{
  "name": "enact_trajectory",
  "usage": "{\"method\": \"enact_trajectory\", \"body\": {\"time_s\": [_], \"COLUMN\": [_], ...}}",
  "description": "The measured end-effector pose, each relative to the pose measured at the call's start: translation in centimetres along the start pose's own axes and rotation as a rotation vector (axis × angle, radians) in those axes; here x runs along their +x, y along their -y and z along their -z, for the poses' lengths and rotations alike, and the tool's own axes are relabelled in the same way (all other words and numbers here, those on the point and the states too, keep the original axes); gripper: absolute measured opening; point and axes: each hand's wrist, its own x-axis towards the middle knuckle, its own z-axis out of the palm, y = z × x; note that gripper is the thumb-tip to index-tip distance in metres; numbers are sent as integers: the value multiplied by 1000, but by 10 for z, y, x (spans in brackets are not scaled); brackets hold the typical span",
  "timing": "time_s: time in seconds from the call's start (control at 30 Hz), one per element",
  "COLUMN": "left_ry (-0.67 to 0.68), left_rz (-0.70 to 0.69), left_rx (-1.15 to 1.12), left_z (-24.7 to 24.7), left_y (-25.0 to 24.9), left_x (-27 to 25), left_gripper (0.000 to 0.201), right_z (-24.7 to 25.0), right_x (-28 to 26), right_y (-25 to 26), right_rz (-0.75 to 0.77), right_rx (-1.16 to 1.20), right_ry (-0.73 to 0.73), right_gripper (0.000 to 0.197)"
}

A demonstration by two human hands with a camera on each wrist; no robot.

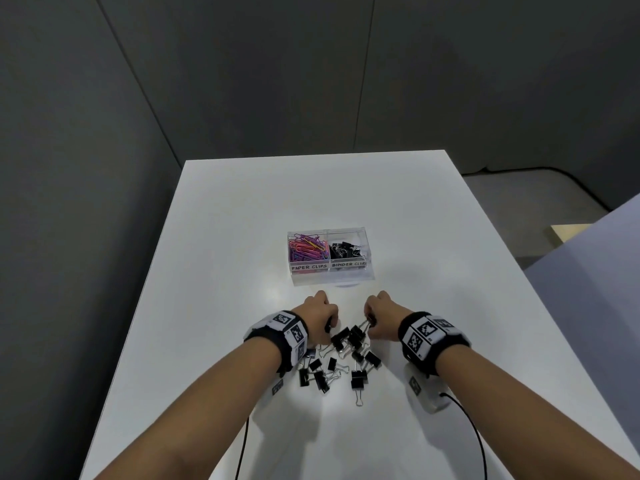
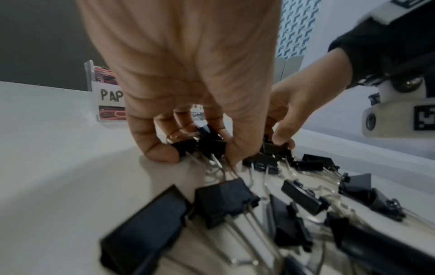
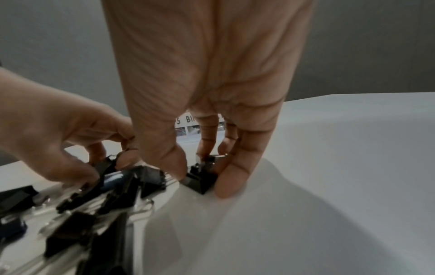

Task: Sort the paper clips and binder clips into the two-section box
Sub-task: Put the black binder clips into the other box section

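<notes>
A clear two-section box (image 1: pixel 330 273) stands mid-table; its left half, labelled PAPER CLIPS, holds coloured paper clips (image 1: pixel 308 250), and its right half, labelled BINDER CLIPS, holds black binder clips (image 1: pixel 344 252). Several loose black binder clips (image 1: pixel 348 355) lie scattered on the white table just in front of me. My left hand (image 1: pixel 322 313) curls its fingers around a bunch of binder clips (image 2: pixel 204 143) at the pile's far left. My right hand (image 1: pixel 379 313) pinches a binder clip (image 3: pixel 202 178) at the pile's far right. In the left wrist view the box (image 2: pixel 103 94) shows behind the fingers.
The white table (image 1: pixel 433 254) has bare surface on all sides of the box and pile. Cables run from both wrist bands toward me over the near edge. Grey walls stand behind, and a pale panel (image 1: pixel 588 258) rises at the right.
</notes>
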Motion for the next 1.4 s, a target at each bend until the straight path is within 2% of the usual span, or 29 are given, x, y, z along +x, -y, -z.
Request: {"method": "enact_trajectory", "body": {"time_s": [0.1,0.47,0.6,0.7,0.77,0.83,1.0,1.17,1.4], "left_ry": [24,94,79,108,136,152,165,147,115], "left_rz": [34,88,101,75,25,-20,-3,35,23], "left_rx": [0,25,75,80,104,133,62,-24,-18], "left_z": [3,15,20,16,11,8,4,5,18], "left_y": [-1,10,-1,-12,-18,-23,-26,-26,-18], "left_x": [1,-2,-12,-16,-16,-16,-14,-13,-12], "left_gripper": [18,19,27,41,50,53,41,37,25], "right_z": [-2,-12,-14,-16,-16,-15,-19,-20,-11], "right_x": [-1,-3,-2,-2,-3,-6,-14,-16,-18], "right_y": [2,5,3,-1,-5,-8,-14,-17,-15], "right_rz": [13,80,104,126,137,151,182,110,145], "right_rx": [-27,-168,-192,-162,-153,-144,-117,-143,-131], "right_ry": [-3,-69,-113,-159,-167,-176,-196,-213,-175], "right_gripper": [21,19,5,1,11,11,22,23,17]}}
